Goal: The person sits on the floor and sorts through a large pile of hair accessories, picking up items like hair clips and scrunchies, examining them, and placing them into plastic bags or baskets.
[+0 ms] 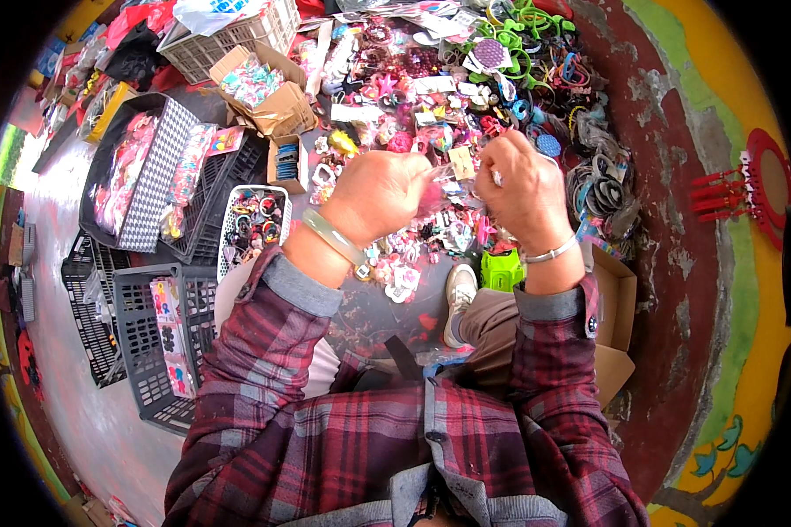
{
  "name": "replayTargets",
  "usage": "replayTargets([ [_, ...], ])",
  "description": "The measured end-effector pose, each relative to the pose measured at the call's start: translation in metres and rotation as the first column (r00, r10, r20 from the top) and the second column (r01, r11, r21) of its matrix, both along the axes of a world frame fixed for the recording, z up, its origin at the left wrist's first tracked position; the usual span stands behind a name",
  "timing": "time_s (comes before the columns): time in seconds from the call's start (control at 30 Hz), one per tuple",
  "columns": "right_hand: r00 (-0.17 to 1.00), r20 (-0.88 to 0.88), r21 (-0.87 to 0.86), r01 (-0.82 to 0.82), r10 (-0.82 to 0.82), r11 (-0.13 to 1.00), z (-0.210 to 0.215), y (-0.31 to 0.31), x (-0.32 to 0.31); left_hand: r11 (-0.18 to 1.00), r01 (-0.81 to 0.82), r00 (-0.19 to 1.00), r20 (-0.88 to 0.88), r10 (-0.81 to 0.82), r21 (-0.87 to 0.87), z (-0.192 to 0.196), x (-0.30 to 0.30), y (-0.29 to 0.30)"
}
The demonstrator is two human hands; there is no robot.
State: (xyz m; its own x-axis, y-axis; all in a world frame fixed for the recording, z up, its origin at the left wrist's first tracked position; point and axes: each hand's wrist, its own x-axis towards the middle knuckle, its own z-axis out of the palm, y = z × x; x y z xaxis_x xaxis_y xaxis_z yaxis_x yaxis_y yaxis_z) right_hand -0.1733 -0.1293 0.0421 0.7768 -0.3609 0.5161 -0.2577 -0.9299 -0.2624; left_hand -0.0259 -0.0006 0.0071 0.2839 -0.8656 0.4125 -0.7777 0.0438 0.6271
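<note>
My left hand point(378, 189) is closed, its thumb and fingers pinching a small clear plastic bag point(442, 174). Something fuzzy and dark pink point(431, 198) shows blurred beside those fingertips; I cannot make out its kind. Opposite it, my right hand point(526, 186) is closed too, fingers curled in, with a bit of white showing between them; what it grips is mostly hidden. Both hands are raised over a broad pile of small hair accessories point(400, 88) in pink, red, white and other colours. A square tan card point(461, 162) appears between the hands.
Green headbands point(527, 57) and dark hair bands point(602, 193) lie at the right. Toward the left stand a white basket point(223, 230) of hair ties, an open cardboard box point(283, 112) and a grey plastic crate point(145, 351). A bright green object point(501, 270) lies by my shoe point(459, 299).
</note>
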Motion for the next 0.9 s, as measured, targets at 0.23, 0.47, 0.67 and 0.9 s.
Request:
replayTargets([
  [0.23,0.985,0.126,0.59,0.021,-0.118,0.807,0.005,-0.032,-0.022,0.993,0.057,0.785,-0.619,0.021,0.106,0.005,0.008,0.002],
  [0.47,0.991,0.129,0.34,-0.075,0.033,0.937,0.001,0.0,-0.002,0.998,0.027,0.859,-0.512,0.009,0.062,-0.002,0.009,-0.003],
  [0.67,0.983,0.166,0.02,-0.08,0.076,0.997,0.0,0.011,0.005,0.999,0.016,0.865,-0.501,0.002,0.033,0.004,0.005,-0.002],
  [0.9,0.998,0.068,0.113,-0.002,-0.005,0.994,-0.002,0.005,0.002,1.0,0.017,0.905,-0.426,-0.007,0.019,0.008,0.004,0.0],
])
